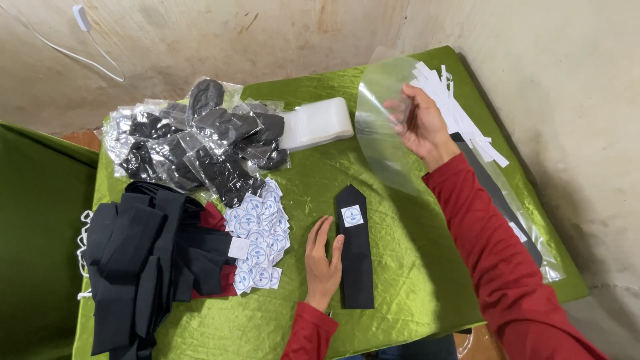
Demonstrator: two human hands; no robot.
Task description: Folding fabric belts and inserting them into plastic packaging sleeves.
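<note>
One flat, pointed black tie [355,257]

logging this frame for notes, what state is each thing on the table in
black tie piece: flat on the green cloth, round label on top
left hand: open, resting against the tie piece
right hand: raised, gripping a clear plastic sleeve
plastic sleeve: empty, held up
black fabric pile: loose, unpacked
bagged black items: packed, heaped
round labels: scattered

One flat black tie [355,248], one clear sleeve [383,123], one stack of clear bags [317,123], two hands.
</note>
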